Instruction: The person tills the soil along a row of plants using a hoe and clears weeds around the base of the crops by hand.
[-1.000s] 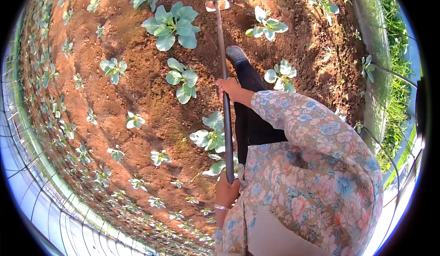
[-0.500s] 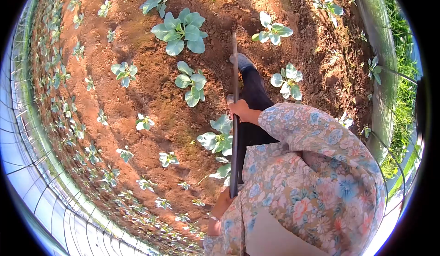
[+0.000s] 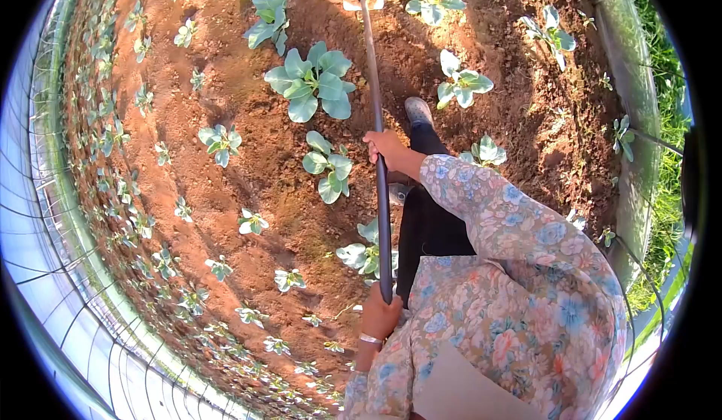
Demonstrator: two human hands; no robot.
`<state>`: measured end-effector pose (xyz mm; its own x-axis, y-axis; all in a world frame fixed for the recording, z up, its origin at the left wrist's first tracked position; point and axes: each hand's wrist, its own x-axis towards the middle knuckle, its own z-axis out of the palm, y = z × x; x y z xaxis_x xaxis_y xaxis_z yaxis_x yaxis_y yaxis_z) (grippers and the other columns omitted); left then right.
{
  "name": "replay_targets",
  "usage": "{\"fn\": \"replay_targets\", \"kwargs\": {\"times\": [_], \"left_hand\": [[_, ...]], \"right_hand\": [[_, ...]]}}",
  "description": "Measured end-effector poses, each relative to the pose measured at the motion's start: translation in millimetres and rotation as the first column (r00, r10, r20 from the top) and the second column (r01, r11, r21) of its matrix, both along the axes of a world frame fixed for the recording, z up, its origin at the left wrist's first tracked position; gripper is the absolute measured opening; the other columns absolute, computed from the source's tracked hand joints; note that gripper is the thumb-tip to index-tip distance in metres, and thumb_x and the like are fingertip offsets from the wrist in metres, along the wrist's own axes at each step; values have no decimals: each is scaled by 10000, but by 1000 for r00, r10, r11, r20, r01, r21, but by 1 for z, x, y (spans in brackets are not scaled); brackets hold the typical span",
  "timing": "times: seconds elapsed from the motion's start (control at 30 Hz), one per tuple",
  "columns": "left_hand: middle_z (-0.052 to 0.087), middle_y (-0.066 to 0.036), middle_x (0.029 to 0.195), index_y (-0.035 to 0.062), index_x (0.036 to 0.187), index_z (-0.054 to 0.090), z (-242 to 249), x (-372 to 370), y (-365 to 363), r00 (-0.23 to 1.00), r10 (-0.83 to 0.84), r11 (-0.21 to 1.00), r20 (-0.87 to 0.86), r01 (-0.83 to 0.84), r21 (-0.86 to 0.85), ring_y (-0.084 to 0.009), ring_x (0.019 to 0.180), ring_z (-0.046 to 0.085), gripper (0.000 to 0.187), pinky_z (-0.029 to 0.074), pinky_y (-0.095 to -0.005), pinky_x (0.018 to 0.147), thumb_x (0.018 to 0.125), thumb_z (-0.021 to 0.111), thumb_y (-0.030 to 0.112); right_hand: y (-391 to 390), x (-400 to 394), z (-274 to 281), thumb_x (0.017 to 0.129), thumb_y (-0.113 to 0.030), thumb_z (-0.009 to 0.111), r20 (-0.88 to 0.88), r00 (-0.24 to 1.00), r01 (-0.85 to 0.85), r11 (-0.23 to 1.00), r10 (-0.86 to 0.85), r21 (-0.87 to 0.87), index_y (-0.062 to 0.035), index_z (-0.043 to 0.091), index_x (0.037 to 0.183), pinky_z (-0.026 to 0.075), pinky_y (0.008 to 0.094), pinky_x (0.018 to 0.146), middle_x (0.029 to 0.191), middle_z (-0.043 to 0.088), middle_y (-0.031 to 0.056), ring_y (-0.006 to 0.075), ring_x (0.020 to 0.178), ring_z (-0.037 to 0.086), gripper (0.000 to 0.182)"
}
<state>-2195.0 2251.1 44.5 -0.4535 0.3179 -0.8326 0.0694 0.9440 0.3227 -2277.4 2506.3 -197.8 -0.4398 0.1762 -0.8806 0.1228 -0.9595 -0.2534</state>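
Note:
A long-handled hoe (image 3: pixel 375 81) runs from near my waist out over the soil, its pale blade (image 3: pixel 352 3) at the far end, between two plant rows. My right hand (image 3: pixel 385 146) is wrapped round the middle of the handle. Lower down, my left hand (image 3: pixel 380 315), with a band at the wrist, grips the dark butt end. Left of the handle grow a large leafy plant (image 3: pixel 314 81) and a smaller one (image 3: pixel 329 166). Another leafy plant (image 3: pixel 364 256) sits partly behind the handle near my left hand.
My shoes (image 3: pixel 418 110) stand on the brown soil (image 3: pixel 248 164) just right of the handle. More plants (image 3: pixel 462 80) grow to the right, and several rows of seedlings (image 3: pixel 220 143) to the left. A pale border (image 3: pixel 628 66) with wires edges the bed at right, grass (image 3: pixel 658 66) beyond.
The hoe has moved outward, and its blade now shows at the top. My right hand has moved farther forward with the handle. Both hands keep their grip. The view has shifted slightly.

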Motion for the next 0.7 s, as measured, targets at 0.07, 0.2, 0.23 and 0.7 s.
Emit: {"fn": "replay_targets", "kwargs": {"times": [0.07, 0.2, 0.23, 0.7], "left_hand": [[578, -238, 717, 12, 934, 437, -25, -12, 55, 997, 35, 998, -65, -31, 58, -431, 699, 582, 309, 450, -474, 613, 748, 608, 191], [559, -147, 659, 13, 883, 488, -81, -57, 138, 982, 168, 974, -82, -153, 170, -287, 581, 559, 267, 440, -399, 566, 730, 625, 183], [562, -152, 665, 13, 881, 488, -89, -62, 146, 980, 197, 970, -34, -189, 155, -296, 587, 562, 268, 440, -403, 570, 731, 623, 188], [595, -150, 723, 48, 906, 539, 21, 24, -33, 984, 96, 948, -148, -136, -287, -294, 691, 601, 289, 462, -378, 627, 694, 648, 212]], "right_hand": [[49, -35, -13, 783, -60, 593, -26, 1000, 4, 997, -2, 79, -57, 439, 641, 338, 272, 357, 522, 421, 17, 117, 388, 374, 209], [138, -101, -71, 797, -124, 589, 252, 920, -378, 852, 301, 363, 0, 508, 629, 423, 296, 409, 504, 502, 58, 162, 443, 514, 223], [150, -113, -80, 805, -155, 584, 438, 798, -581, 724, 415, 372, 21, 530, 633, 450, 303, 432, 490, 527, 73, 175, 458, 558, 251], [-91, 15, -32, 845, -153, 554, 351, 850, -428, 904, 392, 26, 10, 503, 664, 405, 335, 367, 467, 468, 83, 201, 359, 468, 249]]}}
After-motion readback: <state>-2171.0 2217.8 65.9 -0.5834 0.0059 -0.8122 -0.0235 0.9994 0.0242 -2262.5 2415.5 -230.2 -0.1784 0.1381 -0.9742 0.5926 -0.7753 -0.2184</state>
